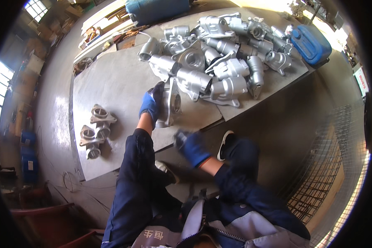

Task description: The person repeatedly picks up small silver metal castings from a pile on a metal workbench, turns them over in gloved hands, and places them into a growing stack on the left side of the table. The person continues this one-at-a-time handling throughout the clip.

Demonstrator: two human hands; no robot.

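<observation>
My left hand [152, 103], in a blue and black glove, grips the left side of a silver metal casting [168, 106]. This flanged, hollow part stands near the table's front edge, its round opening toward the right. Over that front edge, below and right of the casting, is my right hand [191, 148] in a similar glove. Motion smears its fingers, so I cannot tell whether it holds anything. Beyond my left hand lies a heap of several silver castings [229, 68] with tubes and flanges. Two more flanged castings [100, 113] [90, 140] lie apart at the left.
The castings lie on a grey metal-topped table [124, 78]. A blue jerrycan [311, 44] stands at its far right corner, a larger blue container [157, 10] at the back. Wire mesh [318, 177] is at the lower right, a red metal frame [49, 211] at the lower left.
</observation>
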